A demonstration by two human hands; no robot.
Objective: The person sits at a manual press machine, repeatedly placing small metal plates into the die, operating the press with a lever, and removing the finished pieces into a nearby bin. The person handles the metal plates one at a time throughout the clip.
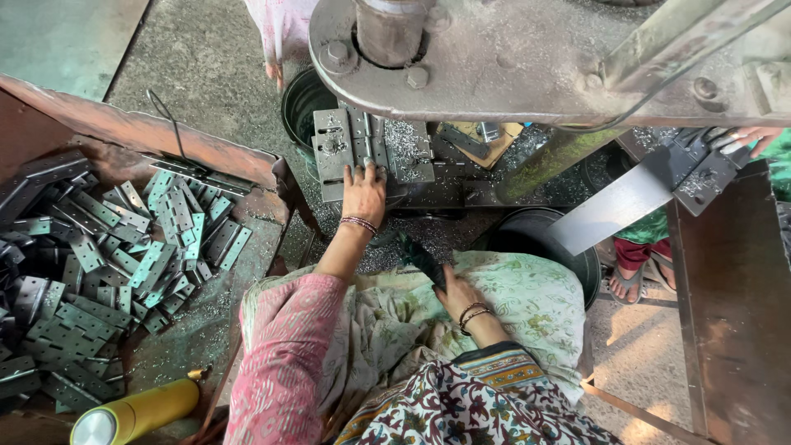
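left hand [363, 193]: fingers flat on the press die plate [342, 148], grip spread;
right hand [458, 293]: grip pinching dark metal pieces [422, 257] on lap;
bin: metal hinges [115, 255]

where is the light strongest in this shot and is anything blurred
Head view: daylight is brightest on the concrete floor at the lower right and on the angled steel plate; the hinge pile at left sits in dimmer, even light; the dark piece in the right hand looks motion-smeared, while the left hand on the press bed is sharp; edges bow from the wide lens.
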